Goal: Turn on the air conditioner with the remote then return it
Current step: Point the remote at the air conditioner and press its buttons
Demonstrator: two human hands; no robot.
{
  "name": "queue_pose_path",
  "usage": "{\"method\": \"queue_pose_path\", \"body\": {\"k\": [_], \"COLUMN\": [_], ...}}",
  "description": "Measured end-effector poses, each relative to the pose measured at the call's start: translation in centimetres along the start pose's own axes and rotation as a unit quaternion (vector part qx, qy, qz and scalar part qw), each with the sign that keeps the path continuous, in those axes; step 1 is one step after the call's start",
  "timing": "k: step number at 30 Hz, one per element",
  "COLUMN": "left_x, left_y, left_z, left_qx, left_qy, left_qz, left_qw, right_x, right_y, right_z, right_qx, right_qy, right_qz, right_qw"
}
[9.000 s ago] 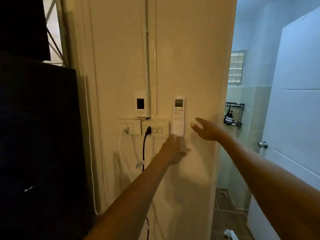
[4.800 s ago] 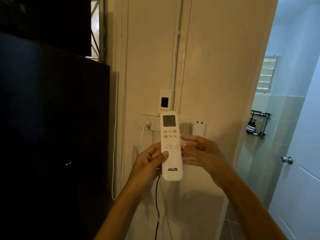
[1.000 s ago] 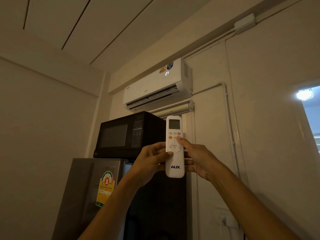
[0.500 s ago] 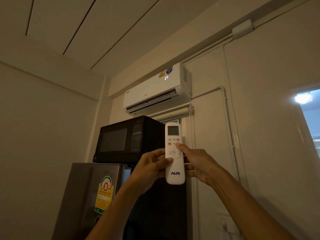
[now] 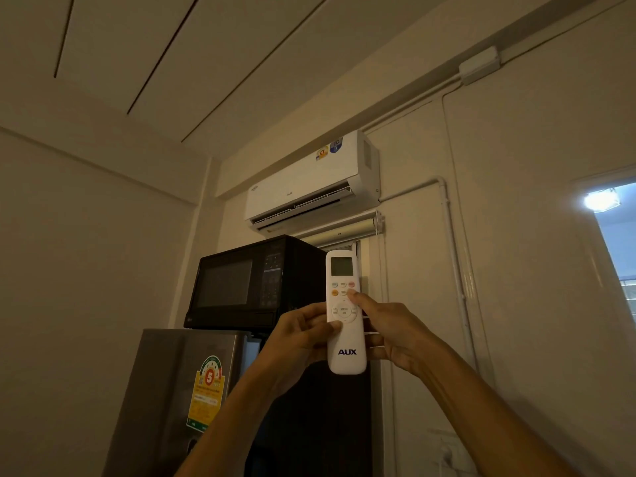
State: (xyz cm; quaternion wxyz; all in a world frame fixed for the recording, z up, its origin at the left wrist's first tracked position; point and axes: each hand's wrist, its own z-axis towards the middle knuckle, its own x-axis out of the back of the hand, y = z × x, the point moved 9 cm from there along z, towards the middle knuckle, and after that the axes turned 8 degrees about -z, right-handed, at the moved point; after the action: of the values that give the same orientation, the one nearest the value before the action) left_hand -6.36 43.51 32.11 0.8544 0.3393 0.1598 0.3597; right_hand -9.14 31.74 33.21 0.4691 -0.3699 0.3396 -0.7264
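A white AUX remote is held upright in front of me, pointed up toward the white air conditioner mounted high on the wall. My left hand grips the remote's left side with the thumb on its face. My right hand holds the right side, its thumb tip resting on the upper right buttons. The unit's front shows no lit number, and its louvre is partly open.
A black microwave sits on a steel fridge below the air conditioner. A rolled blind hangs under the unit. White conduit runs down the wall. A bright doorway lies at the right.
The lit "27" on the air conditioner's front has gone out. My view has tipped slightly upward, so the remote and hands sit lower. My right thumb stays on the upper buttons.
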Motion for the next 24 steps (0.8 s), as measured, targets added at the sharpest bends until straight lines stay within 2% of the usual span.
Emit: {"method": "queue_pose_path", "body": {"k": [24], "left_x": [-0.32], "left_y": [0.1], "left_z": [-0.08], "left_qx": [-0.006], "left_qy": [-0.002], "left_qz": [-0.011], "left_qw": [1.0], "right_x": [0.31], "right_y": [-0.14], "right_z": [-0.11], "right_qx": [-0.009], "right_qy": [0.003], "right_qz": [-0.016], "right_qw": [1.0]}}
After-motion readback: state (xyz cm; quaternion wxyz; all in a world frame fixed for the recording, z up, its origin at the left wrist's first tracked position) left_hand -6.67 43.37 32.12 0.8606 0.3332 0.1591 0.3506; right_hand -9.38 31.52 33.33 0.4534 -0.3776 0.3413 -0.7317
